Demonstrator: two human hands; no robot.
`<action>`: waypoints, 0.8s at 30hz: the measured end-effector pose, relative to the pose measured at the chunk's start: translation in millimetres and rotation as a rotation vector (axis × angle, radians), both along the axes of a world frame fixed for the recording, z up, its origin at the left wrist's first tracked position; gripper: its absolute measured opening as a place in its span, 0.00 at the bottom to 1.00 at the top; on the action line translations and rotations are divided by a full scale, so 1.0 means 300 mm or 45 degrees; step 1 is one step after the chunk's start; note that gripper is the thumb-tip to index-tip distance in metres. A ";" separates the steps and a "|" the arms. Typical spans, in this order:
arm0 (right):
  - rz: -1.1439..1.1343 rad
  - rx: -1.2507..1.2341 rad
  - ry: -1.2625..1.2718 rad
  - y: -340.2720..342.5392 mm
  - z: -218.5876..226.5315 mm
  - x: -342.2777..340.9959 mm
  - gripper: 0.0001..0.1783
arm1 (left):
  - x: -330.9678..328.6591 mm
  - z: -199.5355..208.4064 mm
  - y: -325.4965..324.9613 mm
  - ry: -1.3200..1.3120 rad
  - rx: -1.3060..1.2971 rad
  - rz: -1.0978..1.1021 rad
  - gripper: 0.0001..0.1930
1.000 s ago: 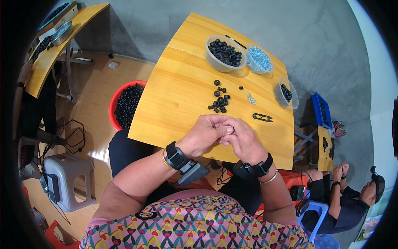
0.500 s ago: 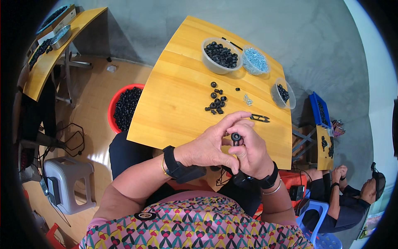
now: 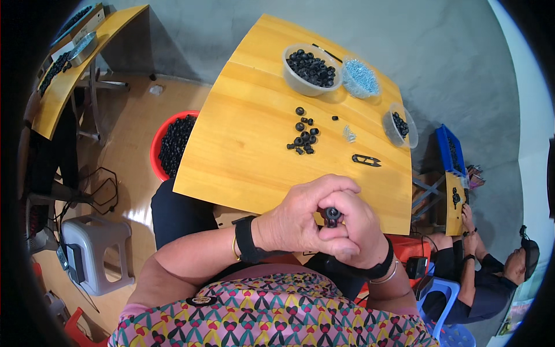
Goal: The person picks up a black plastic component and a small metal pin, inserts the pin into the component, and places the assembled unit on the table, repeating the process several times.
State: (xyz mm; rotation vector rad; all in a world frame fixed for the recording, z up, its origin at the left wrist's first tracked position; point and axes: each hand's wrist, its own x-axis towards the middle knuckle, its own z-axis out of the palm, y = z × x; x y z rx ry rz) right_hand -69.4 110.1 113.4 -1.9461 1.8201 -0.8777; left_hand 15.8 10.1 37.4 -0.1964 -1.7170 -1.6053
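Both my hands are closed together just off the table's near edge. Between them sits a small black round plastic part [image 3: 332,214], its circular end facing up. My left hand [image 3: 298,217] curls around it, with its fingers over the far side and its thumb on the near side. My right hand [image 3: 359,228] grips the same part with bent fingers. Its lower portion is hidden by the fingers. Beyond the hands lie black thread snips [image 3: 374,162], a loose cluster of small black parts [image 3: 305,140] and a little pile of tiny silvery pieces [image 3: 349,134].
On the wooden table [image 3: 231,133] stand a tub of black parts [image 3: 312,69], a bowl of small bluish pieces [image 3: 361,78] and a tilted clear bowl [image 3: 399,126]. A red basin [image 3: 157,151] and grey stool [image 3: 98,254] are at left. Another person [image 3: 480,289] sits at right.
My hands have drawn slightly nearer to me, away from the snips, and closed more tightly around the black part. The other person's hand has reached up to the small table at right.
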 end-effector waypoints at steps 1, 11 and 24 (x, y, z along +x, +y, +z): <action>0.029 0.035 -0.017 0.001 -0.001 -0.001 0.21 | -0.002 0.001 0.005 0.030 0.022 0.018 0.39; 0.032 -0.132 0.014 0.013 -0.074 -0.031 0.20 | -0.020 -0.038 0.012 -0.009 -0.004 0.095 0.35; -0.047 -0.109 -0.133 0.008 -0.107 -0.063 0.19 | -0.051 -0.033 0.009 0.003 0.128 0.012 0.32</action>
